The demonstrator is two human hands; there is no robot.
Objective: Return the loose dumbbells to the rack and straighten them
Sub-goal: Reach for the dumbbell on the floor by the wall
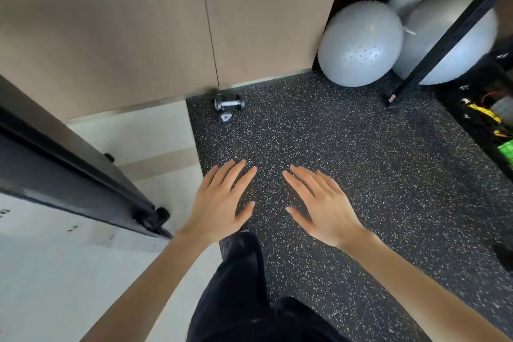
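Observation:
Two small black dumbbells lie on the speckled rubber floor against the beige wall. One dumbbell (pixel 229 103) lies sideways, showing its chrome handle. The second dumbbell (pixel 226 117) points its hexagonal end at me, just in front of the first. My left hand (pixel 219 203) and my right hand (pixel 322 203) hover palm-down, fingers spread, holding nothing, well short of the dumbbells. A black rack upright (pixel 444 36) slants at the right; a dumbbell rack itself is not clearly visible.
Two grey exercise balls (pixel 361 44) sit in the far right corner beside a white plant pot. A dark shelf with yellow and green items (pixel 483 116) runs along the right. A black wheeled panel (pixel 69 169) stands at the left on pale flooring. My dark-trousered leg shows below.

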